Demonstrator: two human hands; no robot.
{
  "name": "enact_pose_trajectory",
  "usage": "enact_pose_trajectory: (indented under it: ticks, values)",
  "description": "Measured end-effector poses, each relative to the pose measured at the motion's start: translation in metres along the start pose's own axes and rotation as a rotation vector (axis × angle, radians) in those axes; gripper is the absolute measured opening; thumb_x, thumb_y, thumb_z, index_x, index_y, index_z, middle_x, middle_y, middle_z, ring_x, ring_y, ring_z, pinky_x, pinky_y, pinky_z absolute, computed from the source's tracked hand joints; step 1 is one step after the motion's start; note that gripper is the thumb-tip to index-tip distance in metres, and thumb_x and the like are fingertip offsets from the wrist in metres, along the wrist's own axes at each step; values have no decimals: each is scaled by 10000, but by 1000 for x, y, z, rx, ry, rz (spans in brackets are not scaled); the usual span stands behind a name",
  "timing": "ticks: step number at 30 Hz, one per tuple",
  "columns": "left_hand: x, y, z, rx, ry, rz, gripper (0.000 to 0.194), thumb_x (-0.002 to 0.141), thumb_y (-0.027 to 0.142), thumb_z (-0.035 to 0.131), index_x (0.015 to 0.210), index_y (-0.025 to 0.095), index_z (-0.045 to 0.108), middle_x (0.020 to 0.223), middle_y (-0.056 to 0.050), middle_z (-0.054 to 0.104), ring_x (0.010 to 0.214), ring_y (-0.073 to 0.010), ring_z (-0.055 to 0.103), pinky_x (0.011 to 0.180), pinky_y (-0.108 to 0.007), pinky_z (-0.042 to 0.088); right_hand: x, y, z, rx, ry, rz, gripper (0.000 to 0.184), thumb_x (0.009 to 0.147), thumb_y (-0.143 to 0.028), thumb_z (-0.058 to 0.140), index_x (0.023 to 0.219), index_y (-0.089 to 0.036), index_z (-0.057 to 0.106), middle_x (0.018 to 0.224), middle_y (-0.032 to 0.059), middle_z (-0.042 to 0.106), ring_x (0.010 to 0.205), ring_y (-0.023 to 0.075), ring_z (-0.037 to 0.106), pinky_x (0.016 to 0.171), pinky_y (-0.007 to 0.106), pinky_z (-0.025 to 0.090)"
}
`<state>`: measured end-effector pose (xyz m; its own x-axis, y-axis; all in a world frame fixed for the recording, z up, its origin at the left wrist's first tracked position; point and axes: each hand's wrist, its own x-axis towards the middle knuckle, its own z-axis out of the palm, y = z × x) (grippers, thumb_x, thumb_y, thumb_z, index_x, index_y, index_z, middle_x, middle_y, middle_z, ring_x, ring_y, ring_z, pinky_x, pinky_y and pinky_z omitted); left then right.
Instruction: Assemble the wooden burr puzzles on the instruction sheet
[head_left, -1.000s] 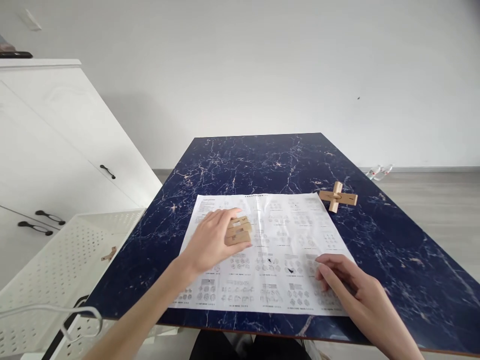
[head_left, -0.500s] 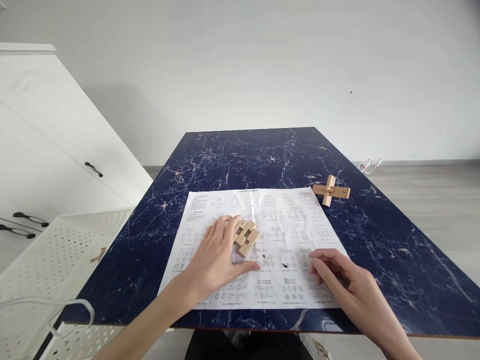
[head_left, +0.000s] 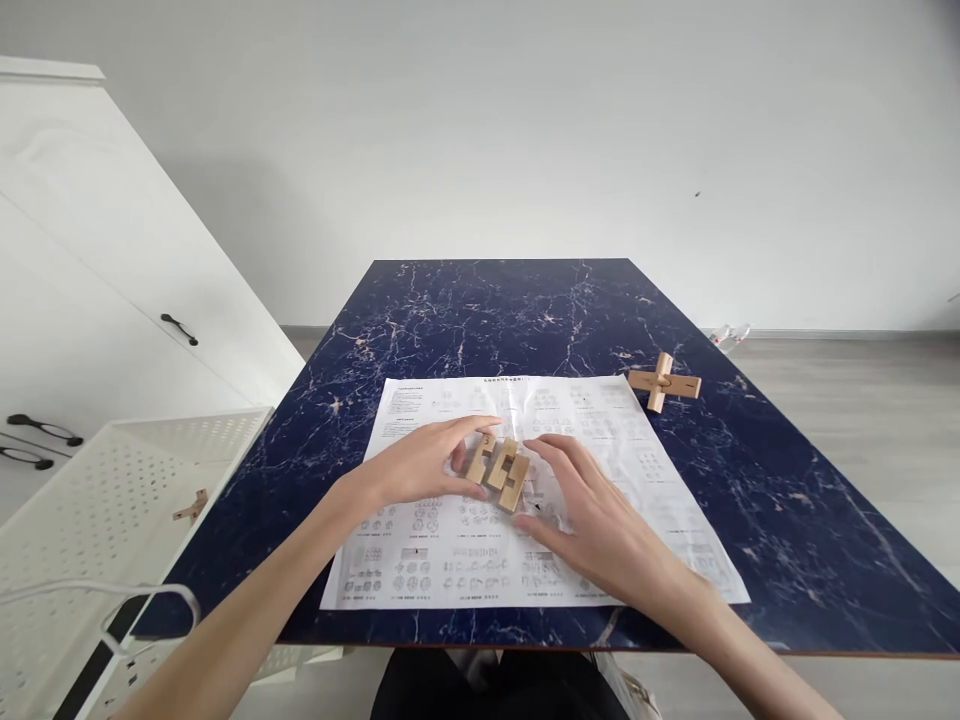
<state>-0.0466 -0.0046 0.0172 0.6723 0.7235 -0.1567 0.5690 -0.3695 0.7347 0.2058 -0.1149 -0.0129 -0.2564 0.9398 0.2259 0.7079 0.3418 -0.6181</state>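
Observation:
Several notched wooden puzzle pieces point(head_left: 507, 478) lie side by side on the printed instruction sheet point(head_left: 667, 560). The leftmost piece point(head_left: 480, 462) bears a dark mark like a 3 and has a small gap to its neighbour. My left hand point(head_left: 420, 460) curves round their left side, thumb and fingers apart, with the thumb tip at the leftmost piece's lower end. From the right, my right hand point(head_left: 600, 510) flanks the pieces with thumb and fingers spread. Whether its fingertips touch wood I cannot tell.
A wooden cross point(head_left: 664, 383) of joined pieces stands past the sheet's upper right corner on the dark blue marbled table point(head_left: 480, 310). At left are a white perforated rack point(head_left: 112, 490) holding a small wooden piece point(head_left: 192, 505), a white cable point(head_left: 187, 600) and a white cabinet point(head_left: 120, 250).
My right hand has moved left from the sheet's right side to the pieces. My left hand has shifted and turned. The leftmost piece has come slightly apart from the others.

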Motion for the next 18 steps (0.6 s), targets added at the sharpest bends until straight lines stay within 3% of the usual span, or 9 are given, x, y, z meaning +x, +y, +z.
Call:
enact_pose_trajectory:
  ticks: [2,5,8,10,15,18]
  values:
    - [-3,-6,-1,-30,71,-19,865,796,583,882,1560,330,563,1279,-88,742,954,-260,713,872,-397,556,11,0,9,-25,-36,-14,721,956,-387,741,1578,-349,377,1564,133,513,1434,401,546,1088,613,575]
    - [-8,-11,-3,-171,188,-27,816,849,527,861,1565,300,540,1354,-96,719,1120,-271,703,1038,-442,543,22,2,18,-43,-61,-47,686,965,-332,709,1568,-336,383,1500,126,574,1395,388,571,1096,622,562]
    - [-7,-10,-5,-443,225,-11,689,923,448,804,1544,297,547,1558,-99,609,1260,-259,668,1111,-441,535,28,7,19,-40,-69,-50,615,982,-283,642,1548,-330,406,1447,117,619,1359,365,604,1074,610,573]
    - [-1,-8,-6,-621,225,-23,589,964,393,764,1512,270,588,1584,-108,595,1287,-258,662,1126,-441,528,33,12,14,-40,-84,-30,606,965,-290,654,1529,-312,433,1442,119,626,1360,365,605,1071,608,572]
    - [23,-13,-3,-923,327,-202,366,1013,248,707,1363,141,699,1281,-145,767,1097,-219,695,1131,-449,483,54,23,-14,-12,-127,48,495,957,-413,689,1419,-270,583,1353,122,675,1270,362,649,1047,595,571]
    - [32,-18,-2,-994,351,-228,293,1041,193,659,1319,126,720,1237,-148,765,1048,-198,682,1087,-414,500,69,32,-27,186,-108,136,493,934,-532,739,1341,-266,658,1348,119,682,1208,340,674,1070,562,547]
